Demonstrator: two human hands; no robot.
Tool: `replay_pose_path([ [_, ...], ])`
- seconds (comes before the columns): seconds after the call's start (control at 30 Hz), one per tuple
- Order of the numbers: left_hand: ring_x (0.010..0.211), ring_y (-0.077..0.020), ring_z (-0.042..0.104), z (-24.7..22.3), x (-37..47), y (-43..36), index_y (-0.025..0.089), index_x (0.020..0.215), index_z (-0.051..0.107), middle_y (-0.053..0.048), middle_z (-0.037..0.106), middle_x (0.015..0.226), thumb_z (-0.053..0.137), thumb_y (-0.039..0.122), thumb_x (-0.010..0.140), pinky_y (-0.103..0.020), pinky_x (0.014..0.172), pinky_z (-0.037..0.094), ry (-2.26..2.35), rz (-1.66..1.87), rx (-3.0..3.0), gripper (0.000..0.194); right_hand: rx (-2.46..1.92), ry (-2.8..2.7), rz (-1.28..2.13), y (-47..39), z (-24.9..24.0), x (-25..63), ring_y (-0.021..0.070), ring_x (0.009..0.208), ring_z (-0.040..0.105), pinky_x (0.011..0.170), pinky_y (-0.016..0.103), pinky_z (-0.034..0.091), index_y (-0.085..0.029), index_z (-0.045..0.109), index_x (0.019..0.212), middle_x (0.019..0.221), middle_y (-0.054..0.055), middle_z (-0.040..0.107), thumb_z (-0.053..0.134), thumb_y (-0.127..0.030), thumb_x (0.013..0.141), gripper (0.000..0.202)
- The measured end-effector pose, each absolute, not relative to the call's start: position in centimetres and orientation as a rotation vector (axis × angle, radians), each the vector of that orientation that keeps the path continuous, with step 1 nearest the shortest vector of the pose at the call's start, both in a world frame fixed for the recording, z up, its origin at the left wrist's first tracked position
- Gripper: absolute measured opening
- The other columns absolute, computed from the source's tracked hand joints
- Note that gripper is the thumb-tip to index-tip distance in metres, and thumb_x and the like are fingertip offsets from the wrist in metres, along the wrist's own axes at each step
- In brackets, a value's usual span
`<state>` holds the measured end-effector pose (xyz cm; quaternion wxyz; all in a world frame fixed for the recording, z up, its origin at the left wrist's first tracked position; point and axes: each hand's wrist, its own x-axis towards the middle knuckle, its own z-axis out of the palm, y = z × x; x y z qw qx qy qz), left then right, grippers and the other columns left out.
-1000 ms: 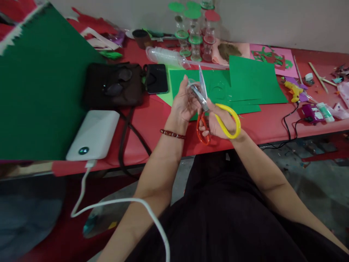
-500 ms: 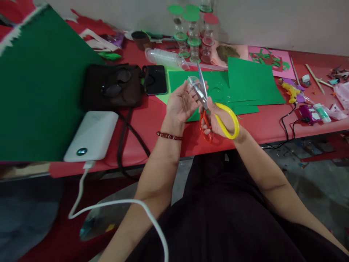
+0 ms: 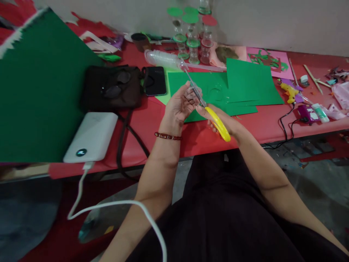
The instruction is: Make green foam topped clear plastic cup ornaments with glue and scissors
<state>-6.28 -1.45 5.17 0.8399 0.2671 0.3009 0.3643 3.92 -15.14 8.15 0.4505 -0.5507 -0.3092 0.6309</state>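
My left hand [image 3: 178,105] is closed around a small clear plastic cup [image 3: 196,89], holding it at the fingertips above the green paper. In my right hand [image 3: 227,120] is a pair of scissors [image 3: 219,125] with one yellow handle and one orange-red handle, the latter mostly hidden by the fingers. The blades lie across the plastic cup and point up and left. They look almost together. Exactly where the blades meet the plastic is hard to make out. Beneath both hands, green paper sheets [image 3: 248,82] lie on the red table [image 3: 191,143].
A row of nested clear cups [image 3: 162,58] lies behind the hands, near cup towers [image 3: 193,51] with paper tops. To the left are a phone [image 3: 155,80], a dark bag [image 3: 95,89] and a white power bank [image 3: 92,134] with a cable. A yellow glue gun [image 3: 289,91] lies at right.
The scissor blades have come together from a wide spread, and the handles have closed with them. My right hand has turned slightly. My left hand stays nearly in place with the plastic cup.
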Motion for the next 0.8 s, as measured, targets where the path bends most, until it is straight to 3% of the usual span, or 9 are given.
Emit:
replay_pose_path([
  [0.13,0.066,-0.0135,0.072,4.3,-6.2,-0.9,0.022,0.086,0.068,0.0,0.07,0.066,0.069,0.031,0.097,-0.024,0.069,0.062,0.647,0.827,0.558,0.014,-1.651,-1.142,1.159,-15.3,8.8,4.0,0.0177,0.079,0.05,0.064,0.026,0.04,-0.026,0.052,0.083,0.075,-0.003,0.051,0.085,-0.058,0.08,0.046],
  [0.2,0.062,-0.0131,0.071,3.9,-6.2,-0.6,0.023,0.085,0.068,0.001,0.069,0.065,0.072,0.031,0.094,-0.023,0.064,0.061,0.633,0.84,0.554,0.013,-1.686,-1.186,1.113,-15.4,8.9,4.1,0.0167,0.077,0.049,0.063,0.026,0.039,-0.025,0.052,0.079,0.076,-0.002,0.051,0.083,-0.06,0.081,0.047],
  [0.37,0.052,-0.0074,0.061,3.2,-5.7,-0.8,0.023,0.079,0.066,0.005,0.064,0.06,0.078,0.026,0.089,-0.018,0.055,0.053,0.661,0.914,0.573,0.016,-1.505,-0.947,1.378,-15.8,8.4,5.1,0.011,0.054,0.043,0.044,0.022,0.034,-0.026,0.059,0.09,0.065,-0.004,0.05,0.078,-0.071,0.082,0.049],
  [0.5,0.053,-0.0059,0.06,3.0,-5.3,-1.2,0.022,0.075,0.067,0.005,0.065,0.06,0.082,0.028,0.086,-0.019,0.056,0.051,0.688,0.981,0.606,0.02,-1.444,-0.823,1.522,-16.2,8.8,5.6,0.0108,0.05,0.048,0.041,0.021,0.039,-0.025,0.06,0.096,0.063,-0.004,0.052,0.072,-0.077,0.083,0.054],
  [0.63,0.052,-0.0049,0.06,3.1,-5.8,-0.3,0.023,0.077,0.066,0.005,0.066,0.06,0.076,0.028,0.092,-0.016,0.055,0.05,0.687,1.057,0.523,0.019,-1.36,-0.71,1.67,-17.3,9.4,5.2,0.0113,0.05,0.05,0.042,0.021,0.042,-0.024,0.058,0.1,0.064,-0.004,0.054,0.062,-0.081,0.087,0.059],
  [0.8,0.062,-0.0094,0.07,4.1,-6.4,0.5,0.022,0.091,0.066,-0.001,0.069,0.068,0.053,0.039,0.106,-0.015,0.055,0.054,0.643,0.945,0.345,0.026,-1.472,-0.781,1.514,-18.8,8.7,5.9,0.0109,0.052,0.048,0.044,0.021,0.039,-0.024,0.06,0.106,0.068,-0.005,0.052,0.066,-0.084,0.081,0.065],
])
